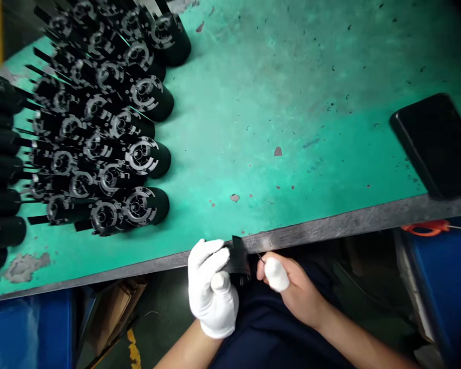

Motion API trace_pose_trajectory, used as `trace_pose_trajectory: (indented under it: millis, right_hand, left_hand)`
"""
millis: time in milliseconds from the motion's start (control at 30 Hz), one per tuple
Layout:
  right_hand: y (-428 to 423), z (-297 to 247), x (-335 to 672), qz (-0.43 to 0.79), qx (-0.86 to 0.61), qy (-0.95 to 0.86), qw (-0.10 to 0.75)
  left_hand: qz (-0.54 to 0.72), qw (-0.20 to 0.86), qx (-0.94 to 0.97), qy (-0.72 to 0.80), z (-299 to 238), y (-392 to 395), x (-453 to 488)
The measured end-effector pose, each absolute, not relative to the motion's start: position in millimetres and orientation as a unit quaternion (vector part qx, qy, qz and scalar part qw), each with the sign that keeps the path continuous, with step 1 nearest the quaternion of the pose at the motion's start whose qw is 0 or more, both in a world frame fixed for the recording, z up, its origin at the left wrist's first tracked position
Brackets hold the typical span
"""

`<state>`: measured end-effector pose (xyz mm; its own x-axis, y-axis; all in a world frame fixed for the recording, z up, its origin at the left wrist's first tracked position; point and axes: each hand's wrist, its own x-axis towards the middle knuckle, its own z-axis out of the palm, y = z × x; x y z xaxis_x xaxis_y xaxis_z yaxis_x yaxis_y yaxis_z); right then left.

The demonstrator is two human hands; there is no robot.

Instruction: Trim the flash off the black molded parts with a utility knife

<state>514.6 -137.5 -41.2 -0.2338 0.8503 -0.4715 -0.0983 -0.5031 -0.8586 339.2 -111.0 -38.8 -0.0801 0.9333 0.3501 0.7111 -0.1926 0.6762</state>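
Observation:
My left hand, in a white glove, is wrapped round a black plastic cylinder part just below the table's front edge. My right hand is bare except for a white cot on the thumb. It pinches a thin blade or pin whose tip touches the black part's right side. On the left of the green table lie several rows of matching black cylinder parts on their sides, their slotted round ends facing right.
A black phone lies near the table's right front corner. Blue bins stand below the table at right and at lower left. An orange handle pokes out under the edge. A cardboard box sits below.

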Motion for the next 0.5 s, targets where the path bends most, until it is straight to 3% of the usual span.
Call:
trace_pose_trajectory:
  millis: [167, 333, 500]
  right_hand:
    - [-136.2, -38.0, 503.5, 0.689, -0.497, -0.382, 0.363]
    - [-143.6, -42.5, 487.2, 0.562, -0.59, -0.417, 0.403]
    - [-151.3, -32.5, 489.9, 0.616, -0.536, -0.391, 0.424]
  left_hand:
    - [0.424, 0.161, 0.667, 0.591, -34.1, -106.5, 342.9]
    - [0.446, 0.187, 0.663, 0.572, -35.6, -107.9, 343.5]
    - [0.443, 0.198, 0.716, 0.502, -15.2, -116.7, 334.4]
